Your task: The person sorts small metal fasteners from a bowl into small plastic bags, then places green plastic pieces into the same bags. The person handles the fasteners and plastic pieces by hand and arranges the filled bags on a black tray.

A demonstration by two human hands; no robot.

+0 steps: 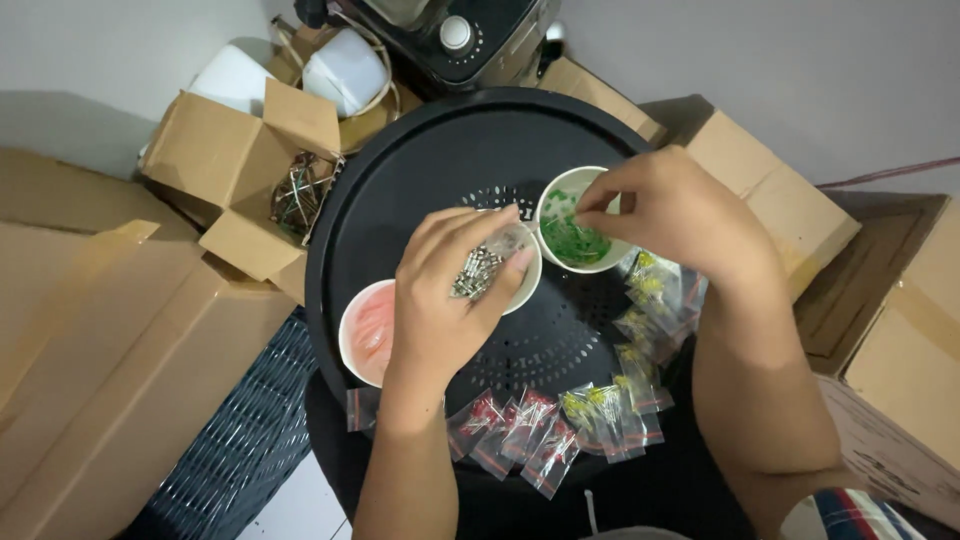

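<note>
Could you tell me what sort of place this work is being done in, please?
Probably a home or small storeroom used for sorting small parts: open cardboard boxes crowd the floor, a round black tray serves as the worktop, and a kitchen-type appliance stands behind it.

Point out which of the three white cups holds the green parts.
The cup of green parts under the right hand, farthest right. The middle cup, under the left hand, holds clear parts with metal legs; the left cup holds pink ones.

We have one head-worn view, looking steeply down from close above onto the round black tray (400, 190) and both forearms
</note>
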